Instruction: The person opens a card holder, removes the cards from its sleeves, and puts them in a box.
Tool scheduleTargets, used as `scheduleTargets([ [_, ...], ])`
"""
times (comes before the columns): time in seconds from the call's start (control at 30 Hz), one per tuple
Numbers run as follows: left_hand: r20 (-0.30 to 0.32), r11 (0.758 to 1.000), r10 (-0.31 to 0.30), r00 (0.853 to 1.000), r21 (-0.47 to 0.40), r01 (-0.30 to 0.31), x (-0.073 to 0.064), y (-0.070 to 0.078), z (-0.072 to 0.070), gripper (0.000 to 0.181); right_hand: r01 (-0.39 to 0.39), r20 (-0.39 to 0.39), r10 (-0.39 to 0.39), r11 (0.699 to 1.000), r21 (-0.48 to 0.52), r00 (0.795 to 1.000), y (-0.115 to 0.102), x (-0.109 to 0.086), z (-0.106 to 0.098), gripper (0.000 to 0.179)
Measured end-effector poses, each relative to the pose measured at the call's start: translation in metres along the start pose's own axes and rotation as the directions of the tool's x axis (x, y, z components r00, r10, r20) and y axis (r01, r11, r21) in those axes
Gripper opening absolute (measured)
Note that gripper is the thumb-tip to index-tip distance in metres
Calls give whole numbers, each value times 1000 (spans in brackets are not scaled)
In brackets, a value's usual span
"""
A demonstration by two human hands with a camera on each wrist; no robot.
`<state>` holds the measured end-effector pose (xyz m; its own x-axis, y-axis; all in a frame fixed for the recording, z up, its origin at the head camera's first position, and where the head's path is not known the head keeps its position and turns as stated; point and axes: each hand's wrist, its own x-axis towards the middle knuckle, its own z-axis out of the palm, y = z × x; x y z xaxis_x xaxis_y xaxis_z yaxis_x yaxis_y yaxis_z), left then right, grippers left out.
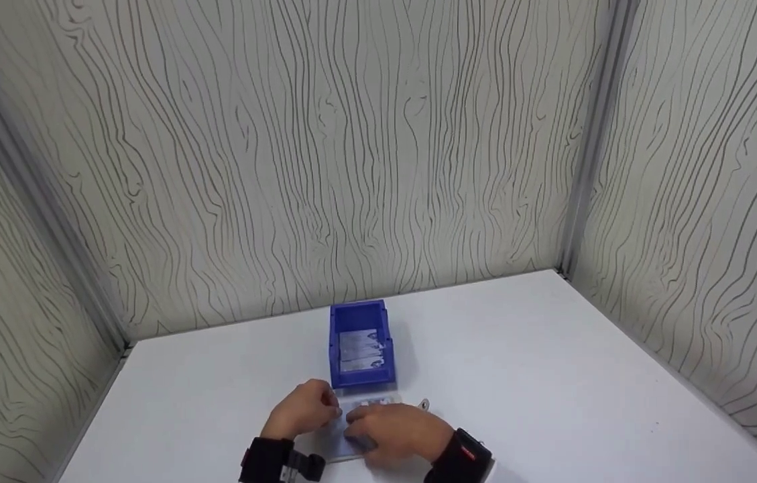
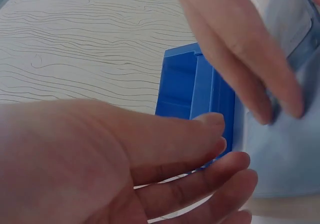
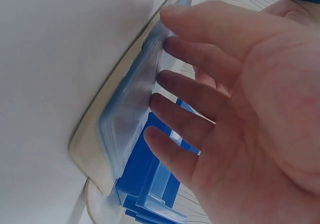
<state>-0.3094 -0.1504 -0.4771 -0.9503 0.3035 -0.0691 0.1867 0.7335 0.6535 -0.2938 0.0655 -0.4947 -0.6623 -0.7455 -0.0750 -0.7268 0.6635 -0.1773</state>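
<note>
A stack of clear bluish plastic sheets or bags lies on a pale cream board. My right hand is over the stack, its fingers extended and the fingertips at the top plastic in the right wrist view. At the left edge of the stack is my left hand. Its thumb and fingers are loosely bent, and nothing shows between them in the left wrist view. Directly beyond both hands stands a blue bin, with clear packets inside.
The board's rounded tab with a hole sticks out right of the stack. All this sits on a white table, enclosed by wood-grain patterned panels at the back and both sides.
</note>
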Motion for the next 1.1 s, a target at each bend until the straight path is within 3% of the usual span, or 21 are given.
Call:
scheduleTargets([
  [0.13, 21, 1000, -17, 1000, 11, 17, 4, 6, 8, 12, -65, -84, 59, 995, -76, 995, 4, -2, -6, 34],
  [0.23, 53, 999, -45, 998, 7, 44, 6, 11, 18, 14, -167, -121, 155, 982, -92, 980, 7, -6, -10, 34],
  [0.4, 66, 997, -71, 995, -31, 74, 10, 13, 33, 20, -272, -75, 269, 961, -38, 960, 11, -7, -10, 42],
  [0.67, 32, 993, -90, 995, -76, 92, 12, 9, 39, 19, -287, -64, 284, 957, -35, 957, 15, -8, -12, 44],
  [0.9, -23, 979, -156, 988, -134, 152, 12, 10, 40, 18, -252, -85, 248, 967, -47, 965, 18, -6, -10, 50],
  [1.1, -32, 971, -168, 985, -175, 160, 15, 9, 42, 18, -222, -102, 220, 975, -4, 970, 16, -5, -9, 56],
])
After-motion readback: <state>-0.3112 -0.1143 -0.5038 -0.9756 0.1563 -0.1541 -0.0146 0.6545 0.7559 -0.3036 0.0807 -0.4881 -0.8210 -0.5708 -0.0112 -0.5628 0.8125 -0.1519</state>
